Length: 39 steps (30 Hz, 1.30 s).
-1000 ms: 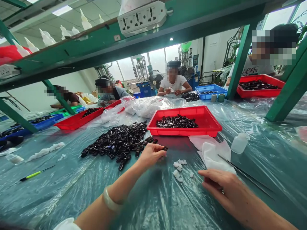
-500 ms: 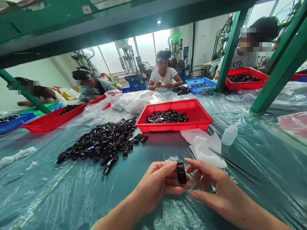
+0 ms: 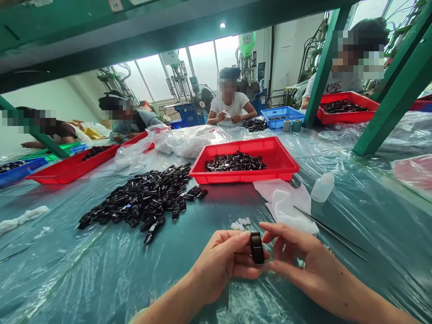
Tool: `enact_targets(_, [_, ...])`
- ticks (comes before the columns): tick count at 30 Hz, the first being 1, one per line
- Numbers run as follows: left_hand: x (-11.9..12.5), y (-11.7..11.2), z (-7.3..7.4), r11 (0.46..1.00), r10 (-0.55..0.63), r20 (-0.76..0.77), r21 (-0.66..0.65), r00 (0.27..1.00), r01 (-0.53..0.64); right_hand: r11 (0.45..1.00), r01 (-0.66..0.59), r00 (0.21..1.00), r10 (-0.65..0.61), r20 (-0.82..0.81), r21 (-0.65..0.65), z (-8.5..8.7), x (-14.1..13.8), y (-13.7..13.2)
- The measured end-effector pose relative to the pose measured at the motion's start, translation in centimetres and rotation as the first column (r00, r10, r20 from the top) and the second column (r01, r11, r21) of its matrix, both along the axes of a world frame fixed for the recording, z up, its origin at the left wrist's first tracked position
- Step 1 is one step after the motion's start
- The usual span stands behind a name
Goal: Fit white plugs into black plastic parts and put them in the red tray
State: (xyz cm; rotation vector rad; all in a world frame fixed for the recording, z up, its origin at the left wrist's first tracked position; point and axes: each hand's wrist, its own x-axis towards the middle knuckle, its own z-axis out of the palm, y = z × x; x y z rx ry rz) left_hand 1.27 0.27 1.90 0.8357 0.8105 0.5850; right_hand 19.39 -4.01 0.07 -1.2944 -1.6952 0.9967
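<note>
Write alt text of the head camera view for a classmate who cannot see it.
A small black part is held between the left hand and right hand above a plastic-covered table. Ahead lie a heap of black parts and a red tray holding more, with tweezers to the right. A co-worker sits across the table.
</note>
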Motion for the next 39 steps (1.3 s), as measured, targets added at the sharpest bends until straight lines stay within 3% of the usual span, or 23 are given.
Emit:
enact_targets(3, [0.0,0.1,0.0,1.0,0.002,-0.029,-0.011,1.0,-0.002,0.978,0.148,0.938,-0.186,0.293,0.15,0.4,1.8,0.7])
enact_targets(4, [0.0,0.1,-0.1,1.0,0.001,-0.038,-0.014,0.999,-0.001,0.958,0.208,0.864,-0.275,0.421,0.198,0.4,2.6,1.0])
enact_targets(6, [0.0,0.2,-0.1,1.0,0.007,-0.048,-0.017,0.999,-0.008,0.923,0.31,0.638,-0.381,0.67,0.23,0.6,4.4,1.4])
enact_targets(9, [0.0,0.2,-0.3,1.0,0.024,-0.059,-0.017,0.998,-0.025,0.905,0.392,0.37,-0.317,0.873,0.163,1.1,6.5,1.6])
enact_targets(11, [-0.1,0.2,-0.3,1.0,0.026,-0.07,-0.015,0.997,-0.027,0.9,0.418,0.31,-0.271,0.911,0.125,1.4,7.3,1.5])
enact_targets(19, [-0.1,0.2,-0.2,1.0,0.009,-0.035,-0.022,0.999,-0.01,0.925,0.374,0.315,-0.187,0.931,0.059,1.3,7.5,1.8])
enact_targets(31, [-0.1,0.0,-0.4,0.999,0.008,-0.039,-0.046,0.999,-0.01,0.926,0.373,0.386,-0.105,0.917,-0.051,1.3,7.7,2.1])
enact_targets(39, [-0.3,-0.4,-0.4,0.996,-0.029,-0.13,0.079,0.991,0.04,0.904,0.42,0.424,-0.119,0.898,-0.078,1.5,7.1,2.2])
